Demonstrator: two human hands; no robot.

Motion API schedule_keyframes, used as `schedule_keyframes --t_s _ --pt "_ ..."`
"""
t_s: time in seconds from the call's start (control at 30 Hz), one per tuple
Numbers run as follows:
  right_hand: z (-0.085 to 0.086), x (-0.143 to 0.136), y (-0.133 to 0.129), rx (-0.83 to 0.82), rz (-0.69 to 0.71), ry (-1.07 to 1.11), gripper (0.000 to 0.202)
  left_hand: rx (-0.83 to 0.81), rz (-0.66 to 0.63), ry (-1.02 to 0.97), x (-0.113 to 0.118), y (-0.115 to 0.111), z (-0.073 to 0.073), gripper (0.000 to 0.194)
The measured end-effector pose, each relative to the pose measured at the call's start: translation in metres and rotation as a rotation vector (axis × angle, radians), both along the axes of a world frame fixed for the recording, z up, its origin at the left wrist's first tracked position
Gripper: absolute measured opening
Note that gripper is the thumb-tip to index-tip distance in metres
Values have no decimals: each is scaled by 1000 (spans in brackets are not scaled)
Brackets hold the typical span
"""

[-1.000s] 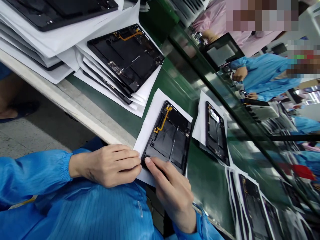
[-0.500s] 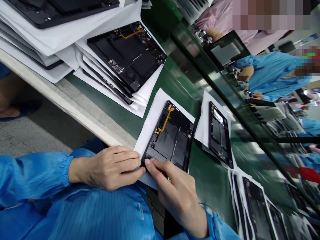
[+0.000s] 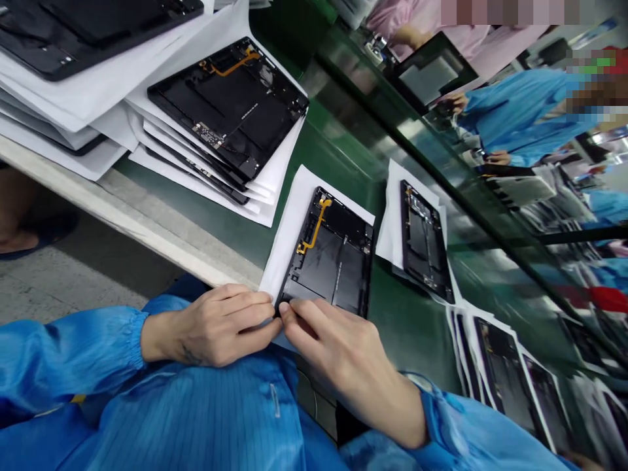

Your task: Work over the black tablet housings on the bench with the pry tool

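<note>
In front of me lies an opened tablet (image 3: pixel 318 268) with black inner parts and an orange flat cable (image 3: pixel 316 229). White paper (image 3: pixel 289 222) is under it. My left hand (image 3: pixel 220 324) has its fingers closed at the tablet's near left corner and grips its edge. Right beside it, my right hand (image 3: pixel 333 340) reaches over the near end, thumb and fingertips pinched at the same corner. The fingers cover that corner, so whatever lies between the right fingertips is hidden.
A stack of opened tablets (image 3: pixel 230 111) interleaved with paper stands to the left, near a taller pile (image 3: pixel 98 33). Another opened tablet (image 3: pixel 424 242) lies to the right, and more stand upright (image 3: pixel 510 373) beyond. Co-workers in blue (image 3: pixel 524 111) and pink sit across the green bench (image 3: pixel 343 157).
My right hand has turned flatter and drawn its fingertips in closer to the left hand at the corner. The left hand has barely moved. The view has shifted slightly.
</note>
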State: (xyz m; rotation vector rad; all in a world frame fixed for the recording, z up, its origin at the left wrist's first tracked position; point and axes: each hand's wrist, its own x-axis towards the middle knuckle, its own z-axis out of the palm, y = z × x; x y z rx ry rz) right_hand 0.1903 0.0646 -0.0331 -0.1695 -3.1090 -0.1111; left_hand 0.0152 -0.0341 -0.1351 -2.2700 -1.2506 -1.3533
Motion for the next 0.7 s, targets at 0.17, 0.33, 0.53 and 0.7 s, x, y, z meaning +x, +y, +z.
schedule_keyframes --t_s 0.17,0.33,0.53,0.7 --pt "-4 16 2 -68 -3 123 31 -10 4 31 -5 -6 -3 25" --pt "-13 36 -26 -277 -403 869 50 -44 40 45 -19 -11 -1 27" --pt "-30 36 -47 -811 -612 1058 63 -92 81 84 -18 -5 15 24" --pt "-53 49 -48 -639 -420 904 39 -90 72 152 -11 -3 20 21"
